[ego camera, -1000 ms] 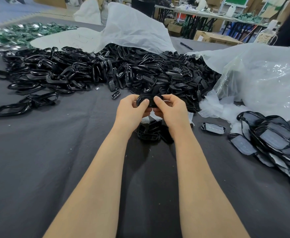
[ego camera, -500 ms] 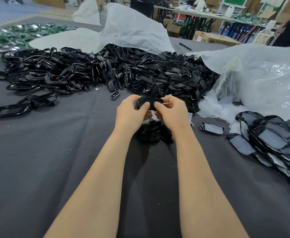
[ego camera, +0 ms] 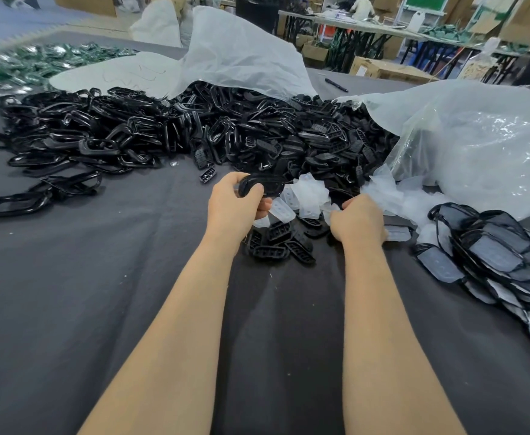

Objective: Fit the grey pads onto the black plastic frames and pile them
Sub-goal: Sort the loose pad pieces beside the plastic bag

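Two bare forearms reach forward side by side, grips apart.
The left grip [ego camera: 235,204] is the higher one, thumb and fingers curled round a black frame [ego camera: 266,186]. The right grip [ego camera: 357,222] sits lower, right of the frame, knuckles up and fingers curled under; whether it holds anything cannot be told.

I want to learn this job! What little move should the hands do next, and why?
Probably the right hand should lift one translucent grey pad from the loose ones and bring it to the black oval plastic frame gripped by the left hand. That frame looks bare, and the right hand sits curled among the pads; whether it pinches one is hidden.
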Tool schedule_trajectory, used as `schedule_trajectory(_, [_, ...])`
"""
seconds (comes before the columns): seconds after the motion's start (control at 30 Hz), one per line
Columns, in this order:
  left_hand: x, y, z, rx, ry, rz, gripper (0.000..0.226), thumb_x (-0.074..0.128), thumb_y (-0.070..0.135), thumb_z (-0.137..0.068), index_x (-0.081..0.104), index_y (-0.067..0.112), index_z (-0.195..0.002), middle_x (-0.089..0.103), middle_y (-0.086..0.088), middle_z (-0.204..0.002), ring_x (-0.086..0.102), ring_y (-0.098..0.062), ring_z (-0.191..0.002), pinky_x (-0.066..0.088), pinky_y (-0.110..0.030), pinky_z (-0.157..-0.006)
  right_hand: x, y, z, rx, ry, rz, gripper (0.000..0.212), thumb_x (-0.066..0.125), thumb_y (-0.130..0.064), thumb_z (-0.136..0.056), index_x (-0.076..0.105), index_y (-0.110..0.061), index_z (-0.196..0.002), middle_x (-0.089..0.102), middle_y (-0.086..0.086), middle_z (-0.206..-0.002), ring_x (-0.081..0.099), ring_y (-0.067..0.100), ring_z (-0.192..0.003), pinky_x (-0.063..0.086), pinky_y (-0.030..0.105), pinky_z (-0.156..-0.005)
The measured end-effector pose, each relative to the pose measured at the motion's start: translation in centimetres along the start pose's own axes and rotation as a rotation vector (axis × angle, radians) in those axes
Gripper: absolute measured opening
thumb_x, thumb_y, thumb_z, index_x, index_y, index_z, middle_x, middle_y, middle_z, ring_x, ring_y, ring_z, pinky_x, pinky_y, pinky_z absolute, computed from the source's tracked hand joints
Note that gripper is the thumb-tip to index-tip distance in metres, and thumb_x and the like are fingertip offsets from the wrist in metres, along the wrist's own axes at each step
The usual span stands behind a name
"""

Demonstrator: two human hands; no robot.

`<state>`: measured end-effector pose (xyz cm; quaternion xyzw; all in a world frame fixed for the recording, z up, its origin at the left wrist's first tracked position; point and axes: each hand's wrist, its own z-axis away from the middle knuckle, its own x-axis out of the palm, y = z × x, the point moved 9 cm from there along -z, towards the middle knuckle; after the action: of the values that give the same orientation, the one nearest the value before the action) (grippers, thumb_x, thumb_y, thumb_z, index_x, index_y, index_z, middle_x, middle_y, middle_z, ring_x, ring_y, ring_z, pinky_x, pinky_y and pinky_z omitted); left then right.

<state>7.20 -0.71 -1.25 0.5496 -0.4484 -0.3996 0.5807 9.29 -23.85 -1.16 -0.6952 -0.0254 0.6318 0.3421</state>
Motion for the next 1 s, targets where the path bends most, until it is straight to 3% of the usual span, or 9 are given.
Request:
schedule_trajectory(0.17, [0.0,0.0,0.0,-0.004,0.001,0.000,0.018,0.054,0.004,-0.094,0.056,0.019,-0.085,0.068,-0.002,-0.067,0.062,-0.001,-0.051,0.051,-0.015,-0.051,-0.2,0.5,-0.2,-0.009,-0.001,-0.052,0.029,0.059,-0.023,-0.093,0.061,-0.010,-0.118,0.064,0.012,-0.117,0.056,0.030,-0.113,0.046,0.037,-0.093])
schedule_trajectory(0.33, [0.0,-0.1,0.0,-0.002,0.001,-0.010,0.017,0.054,0.004,-0.094,0.056,0.019,-0.086,0.068,-0.002,-0.068,0.062,-0.001,-0.051,0.051,-0.015,-0.052,-0.5,0.5,-0.1,-0.012,-0.003,-0.070,0.034,0.056,-0.015,-0.091,0.057,-0.006,-0.124,0.064,0.014,-0.117,0.057,0.031,-0.112,0.048,0.036,-0.093])
schedule_trajectory(0.43, [0.0,-0.1,-0.1,-0.004,0.005,-0.010,0.018,0.054,0.004,-0.094,0.055,0.020,-0.086,0.068,-0.001,-0.067,0.062,-0.002,-0.051,0.051,-0.015,-0.052,-0.5,0.4,0.0,-0.018,-0.017,-0.126,0.025,0.056,-0.012,-0.088,0.067,-0.010,-0.111,0.068,0.013,-0.110,0.059,0.030,-0.106,0.050,0.040,-0.093])
schedule_trajectory(0.53, [0.0,-0.3,-0.2,-0.013,0.006,0.001,0.019,0.053,0.004,-0.094,0.056,0.021,-0.086,0.068,0.000,-0.067,0.062,-0.002,-0.051,0.051,-0.015,-0.052,-1.3,-0.1,0.4,-0.067,0.074,-0.188,0.022,0.050,-0.014,-0.091,0.065,-0.014,-0.108,0.066,0.006,-0.105,0.058,0.028,-0.103,0.046,0.036,-0.089])
schedule_trajectory(0.6, [0.0,-0.4,-0.2,-0.020,0.003,0.011,0.019,0.053,0.004,-0.094,0.055,0.021,-0.087,0.068,-0.001,-0.068,0.062,-0.002,-0.051,0.050,-0.015,-0.052,-2.2,-0.5,0.8,-0.116,0.173,-0.259,0.021,0.047,-0.014,-0.093,0.060,-0.013,-0.109,0.061,0.002,-0.098,0.054,0.025,-0.094,0.041,0.032,-0.077])
schedule_trajectory(0.73, [0.0,-0.3,-0.2,-0.011,-0.001,0.018,0.021,0.053,0.005,-0.095,0.055,0.025,-0.088,0.068,-0.001,-0.070,0.062,-0.001,-0.052,0.050,-0.014,-0.052,-3.1,-0.7,1.1,-0.175,0.257,-0.407,0.013,0.052,-0.014,-0.092,0.053,-0.009,-0.103,0.052,-0.002,-0.079,0.047,0.019,-0.079,0.032,0.027,-0.067])
schedule_trajectory(0.8, [0.1,-0.2,-0.1,-0.004,-0.004,0.025,0.023,0.053,0.005,-0.095,0.055,0.027,-0.088,0.068,-0.001,-0.070,0.062,-0.001,-0.052,0.050,-0.014,-0.053,-3.2,-1.1,1.2,-0.217,0.247,-0.487,0.008,0.058,-0.019,-0.089,0.053,-0.012,-0.089,0.047,-0.006,-0.069,0.046,0.017,-0.072,0.032,0.027,-0.063])
schedule_trajectory(0.9, [0.1,0.0,-0.1,0.003,-0.010,0.028,0.026,0.053,0.005,-0.095,0.054,0.029,-0.087,0.068,0.000,-0.069,0.063,-0.001,-0.053,0.051,-0.015,-0.054,-2.5,-2.7,1.9,-0.316,0.137,-0.669,0.028,0.063,-0.023,-0.087,0.045,-0.018,-0.066,0.042,-0.006,-0.058,0.037,0.009,-0.053,0.033,0.022,-0.054])
schedule_trajectory(1.0, [0.2,0.0,0.0,0.003,-0.012,0.028,0.026,0.052,0.005,-0.095,0.054,0.030,-0.088,0.069,0.001,-0.068,0.064,-0.002,-0.055,0.052,-0.016,-0.054,-2.0,-4.2,2.6,-0.356,0.041,-0.811,0.027,0.065,-0.021,-0.087,0.052,-0.019,-0.064,0.046,-0.006,-0.055,0.039,0.006,-0.048,0.037,0.021,-0.055])
